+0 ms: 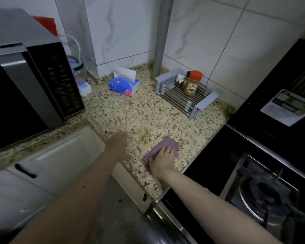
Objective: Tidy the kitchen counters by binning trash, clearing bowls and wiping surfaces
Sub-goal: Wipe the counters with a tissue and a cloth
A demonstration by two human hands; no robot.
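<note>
Closest to us, the right hand (163, 160) lies flat on a purple cloth (159, 152) with its fingers spread out. It presses the cloth down on the speckled counter (130, 111), close to the front edge and beside the black stove (253, 173). It is not squeezing the cloth, just pushing on it.

The left hand (119, 141) is a little farther in and to the left. It is blurry, so it is hard to be sure, but it looks loose and seems to hold nothing.

Between the two hands, just past the cloth, there is a brownish stain (144, 133) on the counter. It sits up and to the left of the cloth, almost touching its far corner. The right hand is the one with the cloth, so it is the one to reach it. My guess is the next wipe should slide away from the body and a bit left, straight over that spot.

Farther back, well away from the hands, a tissue box (124, 84) sits on the counter. To its right is a small rack (187, 95) with a jar with an orange lid (192, 83) on it. A microwave (30, 88) stands at the far left.
</note>
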